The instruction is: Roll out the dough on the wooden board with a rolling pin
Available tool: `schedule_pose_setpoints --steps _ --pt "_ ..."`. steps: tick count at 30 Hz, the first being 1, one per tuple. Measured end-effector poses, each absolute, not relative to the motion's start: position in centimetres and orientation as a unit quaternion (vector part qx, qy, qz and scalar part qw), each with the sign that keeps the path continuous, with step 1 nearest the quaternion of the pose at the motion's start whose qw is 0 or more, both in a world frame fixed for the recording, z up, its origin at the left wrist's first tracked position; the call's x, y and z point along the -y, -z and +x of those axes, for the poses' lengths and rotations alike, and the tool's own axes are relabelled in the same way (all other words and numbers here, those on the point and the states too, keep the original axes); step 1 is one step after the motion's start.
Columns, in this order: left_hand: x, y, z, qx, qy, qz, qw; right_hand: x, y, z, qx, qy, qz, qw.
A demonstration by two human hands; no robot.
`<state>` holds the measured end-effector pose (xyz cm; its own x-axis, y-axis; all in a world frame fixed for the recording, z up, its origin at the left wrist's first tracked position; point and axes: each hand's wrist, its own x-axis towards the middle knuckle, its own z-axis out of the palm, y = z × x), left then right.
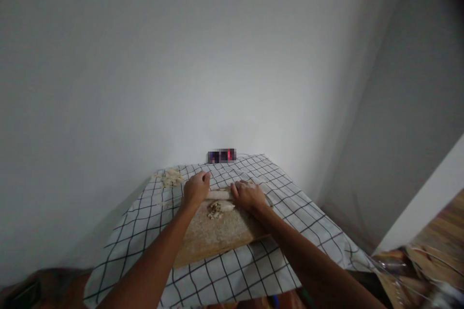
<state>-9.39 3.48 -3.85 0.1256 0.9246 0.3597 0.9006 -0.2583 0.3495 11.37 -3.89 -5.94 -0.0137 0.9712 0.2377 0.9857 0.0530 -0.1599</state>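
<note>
A pale, flour-dusted rolling pin lies crosswise near the far edge of a wooden board. My left hand is closed over its left end, and my right hand is curled over its right end. Both ends are hidden beneath the hands. Just on the near side of the pin, between my hands, sits a small crumbly heap of dough bits, with a whitish lump beside it. Flour is smeared across the board.
The board rests on a white tablecloth with black grid lines. Pale flat dough pieces are piled at the far left. A small dark device, blurred out, stands against the wall. Boxes and bags crowd the lower right.
</note>
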Motion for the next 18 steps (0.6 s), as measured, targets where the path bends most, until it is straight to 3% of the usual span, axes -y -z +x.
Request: schedule_pose_setpoints --steps 5,12,18 --pt "0.5 6.3 -13.0 -0.529 -0.410 0.742 -0.035 3.5 6.1 11.2 0.700 0.023 -0.695 0.163" --pt "6.8 6.5 -14.4 -0.510 -0.278 0.814 0.017 3.2 6.7 11.4 0.695 0.025 -0.698 0.173" --pt "5.8 6.8 -11.6 -0.518 -0.205 0.828 0.066 3.3 6.5 11.3 0.706 0.026 -0.689 0.164"
